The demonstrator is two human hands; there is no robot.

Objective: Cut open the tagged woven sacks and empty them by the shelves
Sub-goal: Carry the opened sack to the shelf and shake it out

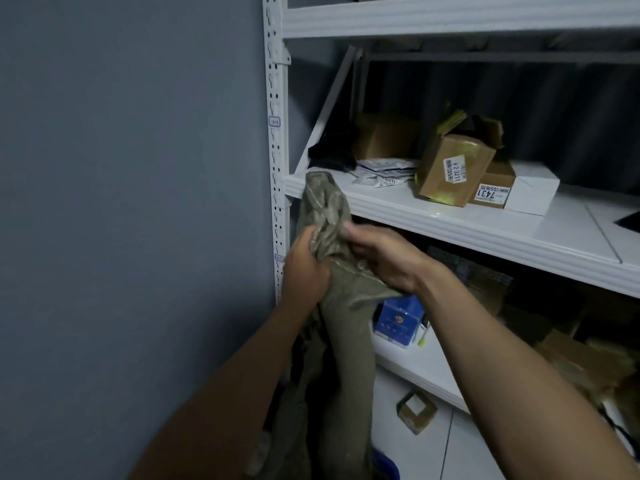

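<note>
Sack point(341, 327) is hanging at frame centre; I'm gripping its bunched top with my left hand point(304, 268) and right hand point(388, 258), both closed around it, beside the white shelf point(450, 220).

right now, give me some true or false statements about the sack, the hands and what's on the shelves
1. Both the left hand and the right hand hold the woven sack. True.
2. The woven sack lies flat on the middle shelf. False: the hands hold its bunched top up by the shelf's front edge and the rest hangs down.
3. A labelled brown carton stands tilted on the middle shelf. True.
4. The right hand holds a knife. False: no blade shows; it grips only sack fabric.
5. The blue box sits on the top shelf. False: it is on a lower shelf, just right of the sack.
</note>
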